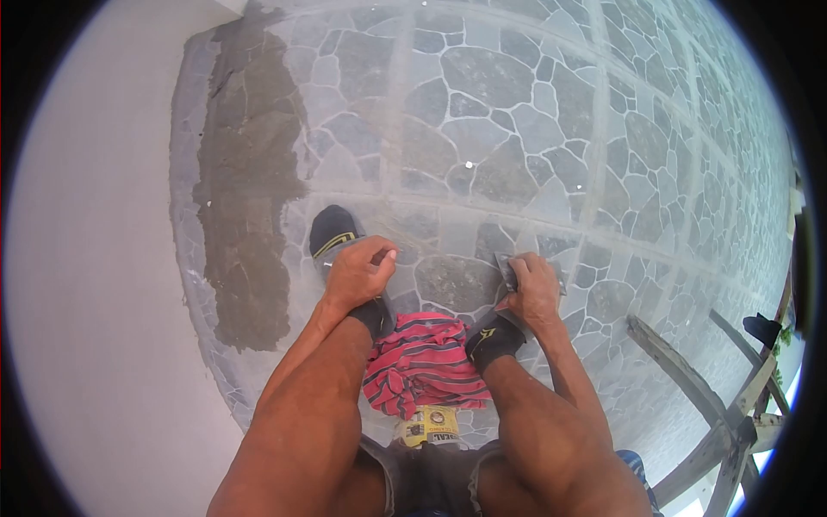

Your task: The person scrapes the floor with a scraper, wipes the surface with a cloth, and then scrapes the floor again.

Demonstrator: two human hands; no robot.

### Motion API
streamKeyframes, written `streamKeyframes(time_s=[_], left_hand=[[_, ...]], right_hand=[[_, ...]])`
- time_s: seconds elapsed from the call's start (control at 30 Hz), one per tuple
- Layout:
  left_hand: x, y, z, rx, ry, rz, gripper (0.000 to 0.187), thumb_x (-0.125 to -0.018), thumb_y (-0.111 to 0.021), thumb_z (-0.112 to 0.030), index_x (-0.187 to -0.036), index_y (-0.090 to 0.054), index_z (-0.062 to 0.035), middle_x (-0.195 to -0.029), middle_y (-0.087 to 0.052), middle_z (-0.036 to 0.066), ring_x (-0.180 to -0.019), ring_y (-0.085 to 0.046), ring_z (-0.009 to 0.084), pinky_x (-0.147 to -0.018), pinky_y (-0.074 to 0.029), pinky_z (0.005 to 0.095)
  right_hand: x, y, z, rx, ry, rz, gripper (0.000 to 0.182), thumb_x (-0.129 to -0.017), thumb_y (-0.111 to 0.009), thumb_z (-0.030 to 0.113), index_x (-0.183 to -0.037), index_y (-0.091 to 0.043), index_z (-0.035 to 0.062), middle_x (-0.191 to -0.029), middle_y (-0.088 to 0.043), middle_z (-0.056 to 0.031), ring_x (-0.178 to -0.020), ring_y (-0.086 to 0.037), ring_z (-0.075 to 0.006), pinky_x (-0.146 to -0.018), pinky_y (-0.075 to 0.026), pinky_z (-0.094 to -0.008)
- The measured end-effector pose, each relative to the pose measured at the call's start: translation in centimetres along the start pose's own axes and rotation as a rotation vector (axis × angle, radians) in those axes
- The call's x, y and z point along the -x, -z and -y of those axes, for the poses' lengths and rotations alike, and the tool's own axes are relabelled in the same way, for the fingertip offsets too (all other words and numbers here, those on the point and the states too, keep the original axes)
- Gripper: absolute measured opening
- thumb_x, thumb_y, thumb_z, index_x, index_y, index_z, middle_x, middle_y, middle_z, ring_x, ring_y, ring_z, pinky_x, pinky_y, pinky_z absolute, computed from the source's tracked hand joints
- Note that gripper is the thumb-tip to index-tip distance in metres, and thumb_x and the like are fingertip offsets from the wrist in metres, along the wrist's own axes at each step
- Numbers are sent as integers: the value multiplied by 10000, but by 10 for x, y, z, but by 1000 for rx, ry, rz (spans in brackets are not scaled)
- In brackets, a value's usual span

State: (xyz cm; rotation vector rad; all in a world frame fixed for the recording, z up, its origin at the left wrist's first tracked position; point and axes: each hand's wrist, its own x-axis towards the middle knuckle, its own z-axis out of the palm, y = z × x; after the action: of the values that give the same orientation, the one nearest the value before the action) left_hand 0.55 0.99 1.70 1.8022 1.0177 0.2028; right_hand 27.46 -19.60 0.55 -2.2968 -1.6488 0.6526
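Observation:
My left hand (360, 270) is loosely curled over my left foot, and nothing shows between its fingers. That foot wears a black sock (332, 229) with yellow marks. On the other side, my right hand (534, 286) is closed low over the stone-patterned floor (495, 79), beside my right foot. A dark grey edge (506, 270) shows at its fingers; what it belongs to is hidden. Another black sock (496, 341) covers my right ankle. Between my feet lies a crumpled red cloth (426, 358) with dark stripes.
A yellow printed bag (428, 425) is below the cloth. A brown-grey smeared patch (250, 185) runs along the floor's left side, near a white wall (95, 258). Rough wooden poles (685, 370) stand at right. Small white bits (469, 165) dot the stones.

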Motion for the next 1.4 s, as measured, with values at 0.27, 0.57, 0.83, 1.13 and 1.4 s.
streamKeyframes(time_s=[0.27,0.57,0.83,1.13,1.4], left_hand=[[0,-2,7,0,-36,5,92,-931,-658,-111,-980,-698,-45,-803,-708,69,-694,-674,170,-639,-517,294],[0,-1,5,-30,-48,3,90,-928,-659,-113,-974,-699,-46,-804,-711,71,-699,-683,179,-643,-522,298],[0,-1,7,-24,-43,9,92,-930,-656,-113,-975,-699,-46,-809,-714,75,-694,-681,182,-640,-522,299],[0,-1,7,-23,-53,9,95,-934,-657,-116,-985,-695,-46,-808,-712,74,-692,-682,179,-636,-521,298],[0,-1,5,-6,-30,0,90,-909,-664,-107,-962,-694,-41,-804,-709,90,-696,-686,204,-629,-533,313]], right_hand=[[-1,2,2,-5,-21,26,555,-524,-833,76,-1044,-641,91,-1031,-610,-107,-990,-586,-361,-838,-472,-461],[1,-1,-2,22,-31,52,692,-453,-877,75,-1107,-651,80,-1086,-621,-99,-1006,-594,-355,-851,-482,-453],[-1,1,1,19,-17,24,539,-536,-815,66,-1048,-646,83,-1026,-608,-109,-982,-588,-359,-834,-477,-460],[-1,2,2,7,-7,8,503,-570,-788,57,-1051,-644,82,-1014,-601,-112,-965,-585,-362,-823,-474,-460],[-1,2,2,1,-7,8,519,-563,-802,57,-1054,-637,82,-1008,-598,-115,-965,-586,-365,-817,-473,-463]])
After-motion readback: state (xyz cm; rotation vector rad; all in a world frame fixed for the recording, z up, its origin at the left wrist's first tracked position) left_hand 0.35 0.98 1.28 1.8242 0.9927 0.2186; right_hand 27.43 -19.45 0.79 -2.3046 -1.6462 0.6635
